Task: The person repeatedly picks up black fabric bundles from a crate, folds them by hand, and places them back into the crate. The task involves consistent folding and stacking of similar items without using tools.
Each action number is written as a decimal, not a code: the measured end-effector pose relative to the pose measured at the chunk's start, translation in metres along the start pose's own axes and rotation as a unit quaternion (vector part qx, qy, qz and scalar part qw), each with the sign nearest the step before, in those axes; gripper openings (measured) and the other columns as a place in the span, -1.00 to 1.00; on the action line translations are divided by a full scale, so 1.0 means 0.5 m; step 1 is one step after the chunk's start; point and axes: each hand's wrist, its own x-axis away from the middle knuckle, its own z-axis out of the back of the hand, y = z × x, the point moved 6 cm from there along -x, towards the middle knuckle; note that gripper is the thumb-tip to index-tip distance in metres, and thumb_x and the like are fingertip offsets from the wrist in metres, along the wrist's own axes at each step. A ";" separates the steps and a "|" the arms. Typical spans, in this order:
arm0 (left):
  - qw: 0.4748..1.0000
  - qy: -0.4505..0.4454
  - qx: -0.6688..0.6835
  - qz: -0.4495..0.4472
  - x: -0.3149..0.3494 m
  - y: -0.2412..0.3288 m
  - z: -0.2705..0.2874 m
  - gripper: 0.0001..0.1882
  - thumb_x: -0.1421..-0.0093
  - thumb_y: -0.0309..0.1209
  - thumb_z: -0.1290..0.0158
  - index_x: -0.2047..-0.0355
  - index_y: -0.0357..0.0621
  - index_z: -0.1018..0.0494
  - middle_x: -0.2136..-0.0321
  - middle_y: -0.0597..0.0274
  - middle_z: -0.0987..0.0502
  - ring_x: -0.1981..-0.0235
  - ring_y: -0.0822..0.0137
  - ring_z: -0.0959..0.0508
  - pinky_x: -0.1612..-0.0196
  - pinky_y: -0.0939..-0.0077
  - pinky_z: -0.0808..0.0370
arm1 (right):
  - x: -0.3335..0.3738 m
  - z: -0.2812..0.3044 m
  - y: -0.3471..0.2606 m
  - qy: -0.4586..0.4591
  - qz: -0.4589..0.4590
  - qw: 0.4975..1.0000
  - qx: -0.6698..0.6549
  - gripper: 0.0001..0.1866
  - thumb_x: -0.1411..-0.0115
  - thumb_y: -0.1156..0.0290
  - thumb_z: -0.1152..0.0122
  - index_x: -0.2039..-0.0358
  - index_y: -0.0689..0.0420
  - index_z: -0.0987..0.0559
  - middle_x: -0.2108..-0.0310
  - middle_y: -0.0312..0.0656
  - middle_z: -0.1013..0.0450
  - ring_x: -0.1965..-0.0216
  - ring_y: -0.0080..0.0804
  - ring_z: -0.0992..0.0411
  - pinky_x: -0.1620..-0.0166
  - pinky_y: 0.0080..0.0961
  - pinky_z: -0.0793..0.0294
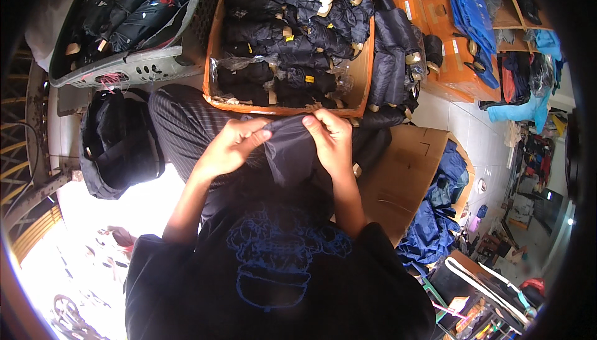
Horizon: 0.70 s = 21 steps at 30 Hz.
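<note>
A piece of thin dark fabric (290, 156) hangs over my lap, its upper edge stretched between my hands. My left hand (231, 146) pinches that edge with thumb and fingers at the left end. At the right end my right hand (332, 141) grips it, thumb on top. Just beyond my hands stands an orange-edged cardboard box (280, 109) filled with folded black umbrellas (303, 79), several with pale handle ends and small yellow tags. Whether the fabric is a pouch or a flat sheet, I cannot tell.
A dark plastic crate (134, 74) with more umbrellas stands far left, a black bag (121, 141) below it. Wrapped black bundles (393, 54) lie right of the box. An open cardboard carton (398, 181) and dark blue fabric (435, 215) are at my right.
</note>
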 end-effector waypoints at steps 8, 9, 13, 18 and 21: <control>0.978 0.148 -0.062 -0.134 -0.009 0.003 -0.005 -0.88 -0.12 -0.49 -0.20 0.42 -0.33 -0.53 0.48 0.20 -0.56 0.43 0.48 -0.52 0.34 0.56 -0.43 | 0.009 -0.061 0.000 -0.018 -0.059 0.976 -0.211 -0.90 -0.16 0.55 -0.24 0.32 0.23 -0.50 0.45 -0.36 -0.45 0.42 -0.73 -0.32 0.34 -0.71 -0.32; 0.982 0.135 -0.052 -0.125 -0.010 0.000 -0.007 -0.88 -0.14 -0.48 -0.19 0.42 -0.33 -0.54 0.49 0.17 -0.56 0.43 0.50 -0.52 0.35 0.56 -0.43 | 0.012 -0.058 0.004 -0.033 -0.050 0.984 -0.168 -0.89 -0.15 0.55 -0.25 0.32 0.23 -0.49 0.46 -0.37 -0.44 0.42 -0.75 -0.32 0.36 -0.72 -0.30; 0.995 0.066 -0.068 -0.004 0.007 -0.029 -0.002 -0.85 -0.21 -0.45 -0.12 0.30 -0.31 -0.55 0.44 0.21 -0.57 0.40 0.54 -0.49 0.32 0.59 -0.41 | 0.019 -0.043 0.015 -0.060 -0.022 0.992 -0.105 -0.85 -0.14 0.52 -0.29 0.38 0.20 -0.46 0.50 -0.42 -0.38 0.45 -0.79 -0.28 0.40 -0.75 -0.24; 0.978 0.099 0.171 -0.069 0.001 -0.035 -0.009 -0.81 -0.27 -0.48 -0.04 0.14 -0.30 -0.46 0.28 0.33 -0.56 0.29 0.58 -0.45 0.21 0.68 -0.38 | 0.001 -0.049 0.026 -0.019 -0.006 0.985 -0.172 -0.81 -0.15 0.48 -0.29 0.42 0.16 -0.41 0.50 -0.43 -0.34 0.49 -0.80 -0.22 0.42 -0.77 -0.21; 0.977 0.181 0.111 0.002 0.005 -0.084 0.011 -0.86 -0.27 -0.50 -0.04 0.21 -0.31 -0.46 0.39 0.37 -0.53 0.35 0.63 -0.43 0.25 0.71 -0.38 | -0.074 -0.052 0.103 -0.057 -0.036 0.979 -0.195 -0.78 -0.16 0.37 -0.28 0.30 0.16 -0.43 0.38 -0.36 -0.36 0.38 -0.66 -0.33 0.32 -0.68 -0.34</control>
